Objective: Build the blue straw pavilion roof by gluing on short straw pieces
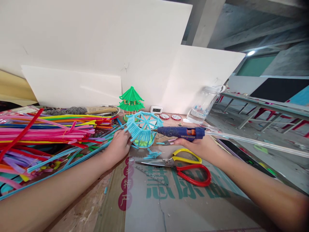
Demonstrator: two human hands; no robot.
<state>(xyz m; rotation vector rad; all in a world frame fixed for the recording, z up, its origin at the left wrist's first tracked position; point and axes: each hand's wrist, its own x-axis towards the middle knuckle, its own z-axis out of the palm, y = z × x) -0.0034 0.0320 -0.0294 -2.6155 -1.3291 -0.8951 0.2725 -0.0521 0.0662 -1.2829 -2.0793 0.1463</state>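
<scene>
My right hand (pixel 190 144) is wrapped round a dark blue hot glue gun (pixel 181 132), with a long clear glue stick (pixel 253 141) trailing from its back. The nozzle points left at a light blue pipe-cleaner pavilion model (pixel 140 132), whose roof is covered in short strips on its near left side, with bare spokes elsewhere. At the model's left edge, my left hand (pixel 119 145) is closed with its fingertips against it; the far side of the fingers is hidden. Below lie scissors (pixel 169 162) with one yellow and one red handle, and several short blue pipe-cleaner pieces (pixel 153 154).
Bundles of coloured pipe cleaners (pixel 53 132) crowd the left side. Behind the model stand a finished-looking green tiered pavilion (pixel 131 100), a small digital clock (pixel 156 109) and two round red-rimmed tins (pixel 170 117). A clear water bottle (pixel 201 104) stands at the back right.
</scene>
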